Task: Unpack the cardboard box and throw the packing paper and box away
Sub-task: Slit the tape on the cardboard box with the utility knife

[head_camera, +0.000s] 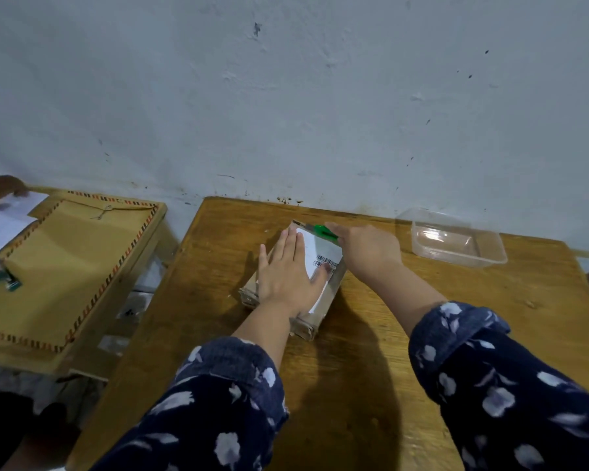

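A small taped cardboard box [323,300] with a white barcode label lies in the middle of the wooden table [405,334]. My left hand [286,270] lies flat on its top, fingers spread, pressing it down. My right hand [364,248] is closed around a green-handled cutter [323,231], whose blade end rests along the box's far right top edge. The box is closed; its contents are hidden.
A clear plastic container [456,243] stands at the table's back right, near the wall. To the left stands a second lower table with a patterned border [65,260], holding a small green object [9,278]. Another person's hand [4,193] touches white paper at far left.
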Action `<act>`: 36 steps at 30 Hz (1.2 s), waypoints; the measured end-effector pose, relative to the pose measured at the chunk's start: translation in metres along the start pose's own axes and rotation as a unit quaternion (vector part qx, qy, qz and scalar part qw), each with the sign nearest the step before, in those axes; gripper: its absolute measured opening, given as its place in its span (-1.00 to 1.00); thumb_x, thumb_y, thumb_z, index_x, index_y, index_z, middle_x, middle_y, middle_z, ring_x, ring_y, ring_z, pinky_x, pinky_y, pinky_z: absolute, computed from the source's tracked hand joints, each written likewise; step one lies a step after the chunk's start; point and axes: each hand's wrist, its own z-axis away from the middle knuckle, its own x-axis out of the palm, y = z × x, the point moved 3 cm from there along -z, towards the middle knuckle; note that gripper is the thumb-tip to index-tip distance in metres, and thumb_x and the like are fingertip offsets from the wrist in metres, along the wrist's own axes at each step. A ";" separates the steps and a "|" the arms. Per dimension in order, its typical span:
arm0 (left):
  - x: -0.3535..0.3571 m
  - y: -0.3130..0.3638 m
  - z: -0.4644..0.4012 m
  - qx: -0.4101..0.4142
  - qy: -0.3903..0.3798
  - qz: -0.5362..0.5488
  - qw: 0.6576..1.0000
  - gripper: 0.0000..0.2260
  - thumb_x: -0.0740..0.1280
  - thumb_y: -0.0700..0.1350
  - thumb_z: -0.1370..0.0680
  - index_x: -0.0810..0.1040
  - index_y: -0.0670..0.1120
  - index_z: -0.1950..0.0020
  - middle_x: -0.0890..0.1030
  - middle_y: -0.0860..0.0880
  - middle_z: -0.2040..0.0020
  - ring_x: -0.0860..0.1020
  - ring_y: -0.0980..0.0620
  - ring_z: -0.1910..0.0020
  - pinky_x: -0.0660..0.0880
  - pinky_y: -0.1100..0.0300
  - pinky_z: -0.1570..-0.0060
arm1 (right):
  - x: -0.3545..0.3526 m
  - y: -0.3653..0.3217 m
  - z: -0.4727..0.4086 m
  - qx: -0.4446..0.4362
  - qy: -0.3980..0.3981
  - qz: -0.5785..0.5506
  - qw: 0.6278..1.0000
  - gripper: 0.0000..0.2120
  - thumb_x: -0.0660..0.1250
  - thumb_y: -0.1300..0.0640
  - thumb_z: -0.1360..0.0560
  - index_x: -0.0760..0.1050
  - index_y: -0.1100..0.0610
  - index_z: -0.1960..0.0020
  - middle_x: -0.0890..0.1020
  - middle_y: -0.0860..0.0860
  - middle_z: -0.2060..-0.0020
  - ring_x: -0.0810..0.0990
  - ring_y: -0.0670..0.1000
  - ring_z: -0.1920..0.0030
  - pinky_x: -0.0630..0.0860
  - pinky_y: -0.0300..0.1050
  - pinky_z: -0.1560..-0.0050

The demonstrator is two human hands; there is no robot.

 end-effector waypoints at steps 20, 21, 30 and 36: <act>0.001 0.002 0.003 -0.016 0.009 0.000 1.000 -0.29 -0.16 0.33 -0.55 -0.18 -0.07 -0.56 -0.21 0.00 -0.58 -0.26 0.05 -0.54 -0.22 -0.13 -0.49 | -0.019 -0.022 -0.013 -0.062 -0.026 0.122 0.990 -0.46 0.19 0.28 -0.51 0.26 -0.09 -0.42 0.55 0.00 0.17 0.53 0.06 0.18 0.39 -0.12 0.26; 0.001 0.001 0.003 -0.015 0.010 -0.002 1.000 -0.29 -0.17 0.33 -0.55 -0.18 -0.07 -0.56 -0.21 0.00 -0.58 -0.26 0.05 -0.53 -0.22 -0.13 -0.49 | -0.019 -0.023 -0.013 -0.066 -0.021 0.125 0.990 -0.47 0.18 0.28 -0.51 0.26 -0.08 -0.42 0.51 0.00 0.22 0.51 0.06 0.20 0.39 -0.12 0.25; 0.001 0.002 0.003 -0.018 0.009 -0.001 1.000 -0.31 -0.14 0.31 -0.56 -0.18 -0.06 -0.56 -0.24 0.01 -0.57 -0.25 0.05 -0.54 -0.21 -0.13 -0.49 | -0.020 0.006 0.002 -0.045 -0.025 0.106 0.993 -0.49 0.12 0.30 -0.52 0.35 -0.13 -0.36 0.59 0.02 0.04 0.58 0.10 0.03 0.39 -0.10 0.24; 0.002 0.001 0.002 -0.015 0.010 -0.007 1.000 -0.32 -0.11 0.28 -0.57 -0.19 -0.05 -0.56 -0.24 0.00 -0.57 -0.26 0.04 -0.53 -0.20 -0.14 -0.49 | -0.022 -0.008 -0.002 -0.044 -0.004 0.062 0.997 -0.41 0.16 0.23 -0.55 0.14 -0.20 -0.47 0.61 0.03 0.00 0.60 0.08 0.09 0.42 -0.10 0.31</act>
